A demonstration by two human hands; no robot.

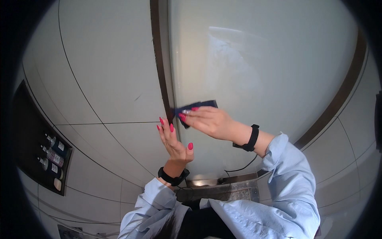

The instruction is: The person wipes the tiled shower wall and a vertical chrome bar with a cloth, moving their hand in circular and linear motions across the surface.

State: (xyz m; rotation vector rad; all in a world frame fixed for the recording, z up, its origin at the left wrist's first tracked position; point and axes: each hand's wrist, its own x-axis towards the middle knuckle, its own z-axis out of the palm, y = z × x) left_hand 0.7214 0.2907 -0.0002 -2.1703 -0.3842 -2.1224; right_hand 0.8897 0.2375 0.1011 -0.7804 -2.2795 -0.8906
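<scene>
A dark blue cloth [206,104] is under the fingers of my right hand [213,122], pressed against the left edge of a frosted glass panel [253,74]. One end of the cloth reaches the dark brown frame [161,68] that runs up beside the glass. My left hand [174,143] is just below and to the left, fingers apart, holding nothing. Its fingertips are at the lower part of the frame, next to the pale wall tiles [119,74]; whether they touch it I cannot tell.
On the left, a dark wall niche [32,119] holds several pump bottles [53,158] and a pale bar, likely soap [57,184]. A metal grate [235,194] lies low in front of me. Thin black cables [243,168] hang near my wrists. Tiled wall continues on the right.
</scene>
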